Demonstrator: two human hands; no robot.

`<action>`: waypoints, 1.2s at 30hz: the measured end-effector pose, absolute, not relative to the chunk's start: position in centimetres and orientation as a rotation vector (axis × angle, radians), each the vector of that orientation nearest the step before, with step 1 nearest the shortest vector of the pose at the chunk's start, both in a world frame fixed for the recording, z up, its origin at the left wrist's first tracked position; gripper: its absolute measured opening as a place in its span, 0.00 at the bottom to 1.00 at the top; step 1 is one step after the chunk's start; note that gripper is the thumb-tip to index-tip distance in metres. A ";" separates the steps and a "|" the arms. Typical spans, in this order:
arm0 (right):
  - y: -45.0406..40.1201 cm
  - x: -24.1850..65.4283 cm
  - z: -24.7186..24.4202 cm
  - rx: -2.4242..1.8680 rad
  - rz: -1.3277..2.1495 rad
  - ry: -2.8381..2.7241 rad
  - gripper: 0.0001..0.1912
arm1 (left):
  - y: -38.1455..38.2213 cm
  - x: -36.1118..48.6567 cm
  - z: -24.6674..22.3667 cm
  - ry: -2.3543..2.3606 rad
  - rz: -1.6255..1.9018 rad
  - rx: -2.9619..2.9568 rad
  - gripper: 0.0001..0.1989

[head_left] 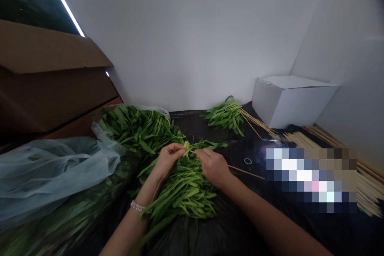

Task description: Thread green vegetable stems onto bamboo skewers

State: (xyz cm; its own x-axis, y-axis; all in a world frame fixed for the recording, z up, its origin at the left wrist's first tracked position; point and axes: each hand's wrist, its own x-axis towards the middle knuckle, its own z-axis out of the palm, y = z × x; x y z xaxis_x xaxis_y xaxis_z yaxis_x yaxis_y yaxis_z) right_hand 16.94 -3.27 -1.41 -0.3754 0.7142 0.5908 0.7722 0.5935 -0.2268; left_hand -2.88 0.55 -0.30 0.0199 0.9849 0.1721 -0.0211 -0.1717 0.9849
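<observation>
My left hand (169, 162) pinches a folded green stem (186, 146) between thumb and fingertips. Closed around a thin wooden skewer (247, 172), my right hand (216, 168) brings its tip against that stem; whether the tip has gone through, I cannot tell. The skewer's long end sticks out to the right beneath the hand. Below both hands lies a heap of leafy green stems (195, 194), partly covered by my left forearm.
More leafy greens (135, 128) spill from a clear plastic bag (60, 168) at left. Greens on skewers (225, 114) lie by the wall. Loose skewers (306, 141), a white box (297, 100) and a small ring (247, 161) are at right. Black sheeting (240, 216) covers the surface. A cardboard box (54, 96) stands left.
</observation>
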 end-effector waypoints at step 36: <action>-1.5 19.4 -0.4 -1.115 -0.143 -1.728 0.24 | -0.9 -1.7 -0.1 1.115 0.752 2.201 0.07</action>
State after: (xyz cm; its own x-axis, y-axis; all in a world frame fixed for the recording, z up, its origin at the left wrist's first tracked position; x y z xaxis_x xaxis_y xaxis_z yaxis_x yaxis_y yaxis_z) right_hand 19.42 -1.51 -0.36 -0.0403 0.6059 0.7945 0.7283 0.5622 -0.3918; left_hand -1.72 -0.89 -0.08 0.4983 0.8363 0.2286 0.5257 -0.5012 0.6874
